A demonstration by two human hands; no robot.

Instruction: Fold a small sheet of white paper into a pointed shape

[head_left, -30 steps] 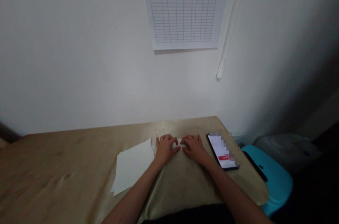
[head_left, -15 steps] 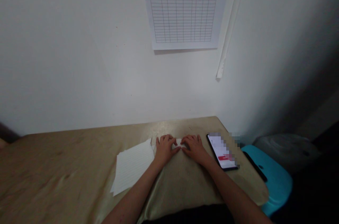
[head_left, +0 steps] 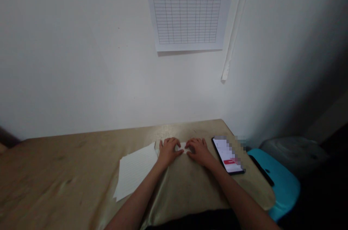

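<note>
A small white piece of paper (head_left: pixel 183 147) lies on the table between my two hands, partly covered by my fingers. My left hand (head_left: pixel 169 151) grips its left side, thumb and index finger curled in at the paper's edge. On the opposite side my right hand (head_left: pixel 198 151) has its thumb and fingers curled onto the paper in the same way. Just left of my left hand rest several loose sheets of lined paper (head_left: pixel 136 172), slightly fanned, with a torn upper right corner.
A phone (head_left: pixel 227 155) with a lit screen, partly pixelated, lies right of my right hand. The brown-covered table (head_left: pixel 67 172) meets a white wall holding a printed table sheet (head_left: pixel 189 16). A turquoise case or stool (head_left: pixel 285 183) stands beyond the right edge.
My thumbs have moved slightly apart, so more of the small paper shows between them. The loose sheets and the phone stay where they were.
</note>
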